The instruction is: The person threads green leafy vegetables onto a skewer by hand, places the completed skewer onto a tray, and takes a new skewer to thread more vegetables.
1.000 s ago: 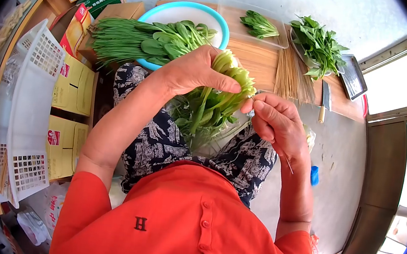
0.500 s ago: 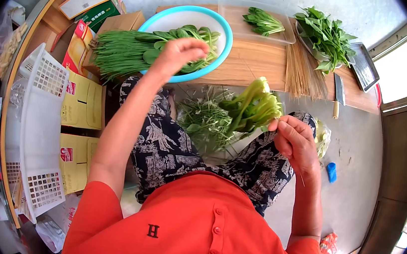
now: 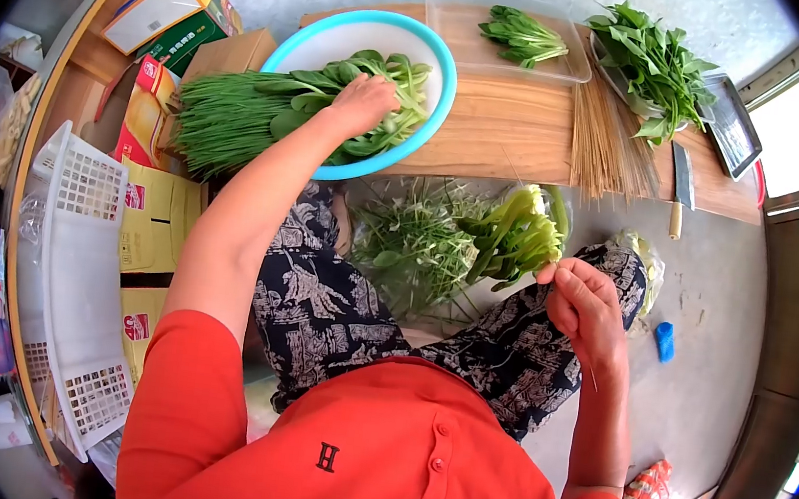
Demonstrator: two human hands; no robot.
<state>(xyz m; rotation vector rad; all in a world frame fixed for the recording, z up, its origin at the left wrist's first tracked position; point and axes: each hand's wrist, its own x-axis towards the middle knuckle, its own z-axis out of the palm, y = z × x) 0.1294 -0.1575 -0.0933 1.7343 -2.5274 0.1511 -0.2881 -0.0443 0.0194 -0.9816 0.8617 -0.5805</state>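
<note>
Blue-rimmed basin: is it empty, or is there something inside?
Not empty. Leafy greens lie inside the basin, with the left hand on them; some of its white inside shows.

The bare left arm (image 3: 254, 189) reaches forward from a short red sleeve (image 3: 184, 368), its elbow only slightly bent. The bare left hand (image 3: 365, 105) is palm down, back uppermost, fingers curled and their tips hidden. The bare right arm (image 3: 604, 411) is bent more and held nearer the torso; the bare right hand (image 3: 590, 309) pinches between thumb and forefinger, the other fingers folded toward the palm.
</note>
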